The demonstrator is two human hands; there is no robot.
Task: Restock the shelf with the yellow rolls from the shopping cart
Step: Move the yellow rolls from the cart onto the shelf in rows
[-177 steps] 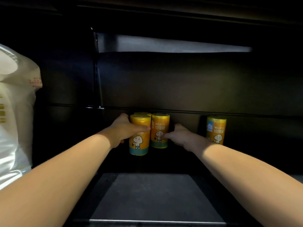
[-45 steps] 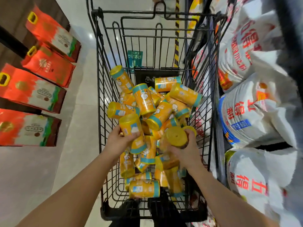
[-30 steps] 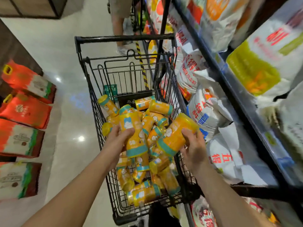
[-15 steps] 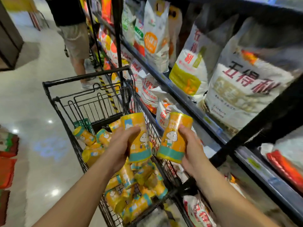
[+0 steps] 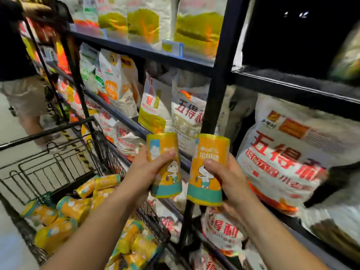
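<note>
**Both hands holding rolls by the shelf post**

The left hand (image 5: 144,172) is gripping one yellow roll (image 5: 165,166) upright just left of the black shelf post (image 5: 220,75), fingers curled round it. The right hand (image 5: 229,178) is clasping a second roll (image 5: 206,172) in front of the post. Spare rolls (image 5: 68,209) are lying in the shopping cart (image 5: 48,131), lower left of the post.

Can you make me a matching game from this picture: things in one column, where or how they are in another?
1 left hand
2 shopping cart
3 big white sack
4 price tag

a on the upper shelf edge
b grips a yellow roll
c lower left, holding loose rolls
d far right, red lettering

Pairs: 1-b, 2-c, 3-d, 4-a
</note>
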